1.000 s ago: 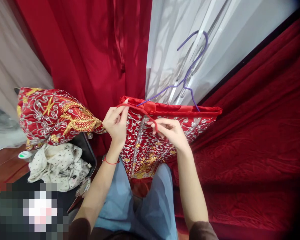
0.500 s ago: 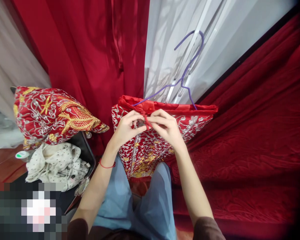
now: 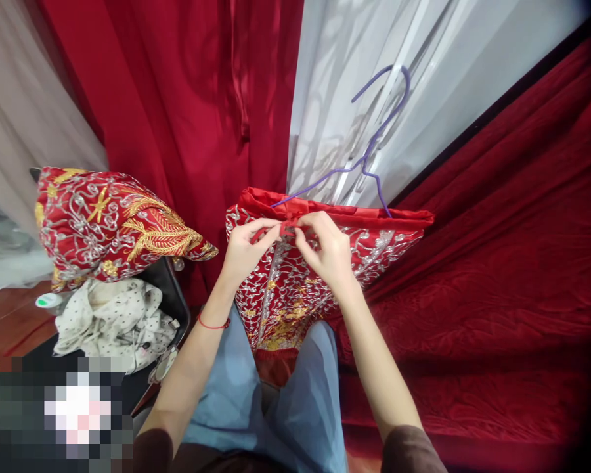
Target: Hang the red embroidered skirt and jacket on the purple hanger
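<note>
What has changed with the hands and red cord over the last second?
The left hand has moved right and slightly down; the right hand, slightly left and up. They are now closer together, both pinching the red cord. The embroidered garment and purple hanger stayed put.

the hanger (image 3: 365, 157) reaches into the garment (image 3: 295, 302), before the curtains (image 3: 320, 85); to their left, a second garment (image 3: 96, 220) drapes over the chair back (image 3: 169, 289), a cloth (image 3: 111, 318) lying on the seat (image 3: 49, 348).
</note>
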Available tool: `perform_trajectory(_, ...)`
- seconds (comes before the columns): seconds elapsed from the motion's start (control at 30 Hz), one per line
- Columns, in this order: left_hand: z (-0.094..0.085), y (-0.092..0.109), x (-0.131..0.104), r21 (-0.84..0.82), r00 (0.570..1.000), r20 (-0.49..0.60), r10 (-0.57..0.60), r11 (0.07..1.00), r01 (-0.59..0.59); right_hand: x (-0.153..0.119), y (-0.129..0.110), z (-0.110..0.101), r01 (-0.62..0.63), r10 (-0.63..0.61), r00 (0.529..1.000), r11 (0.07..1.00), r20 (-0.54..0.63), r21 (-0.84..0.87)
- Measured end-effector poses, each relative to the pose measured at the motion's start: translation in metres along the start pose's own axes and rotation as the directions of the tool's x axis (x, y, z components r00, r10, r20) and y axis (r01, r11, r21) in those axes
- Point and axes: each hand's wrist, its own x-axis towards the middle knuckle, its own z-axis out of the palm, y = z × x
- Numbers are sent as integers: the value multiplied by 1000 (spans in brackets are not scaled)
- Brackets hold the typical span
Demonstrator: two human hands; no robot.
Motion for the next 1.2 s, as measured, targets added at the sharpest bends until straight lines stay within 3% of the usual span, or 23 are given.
perform_trajectory(0.13, 0, 1, 3, -8, 996, -87, 7, 1000, -7, 3, 7, -1, -113, 114, 992, 994, -48, 8)
perform_trajectory(0.33, -6, -6, 6, 320, 972, -165, 167, 941, -108, 3, 17, -8, -225, 217, 971, 971, -96, -85)
perform_trajectory(0.43, -11, -9, 7, 438, 961, -172, 217, 891, -122, 1, 22, -16, -246, 228, 966, 956, -120, -160)
perform_trajectory(0.6, -26, -4, 14, 654, 902, -227, 366, 744, -137, -2, 27, -30, -253, 215, 966, 901, -145, -352)
perform_trajectory(0.77, -36, 0, 17, 747, 885, -181, 429, 645, -160, -6, 31, -35, -226, 176, 973, 870, -151, -438)
perform_trajectory(0.93, -39, -5, 12, 764, 879, -150, 452, 618, -187, -12, 33, -34, -230, 190, 972, 878, -136, -420)
perform_trajectory(1.1, -45, -9, 7, 686, 915, -80, 394, 688, -237, -18, 36, -42, -193, 194, 981, 972, -6, -134)
perform_trajectory(1.2, -52, -7, 7, 654, 902, -55, 429, 698, -293, -24, 41, -56, -194, 189, 981, 974, -47, -117)
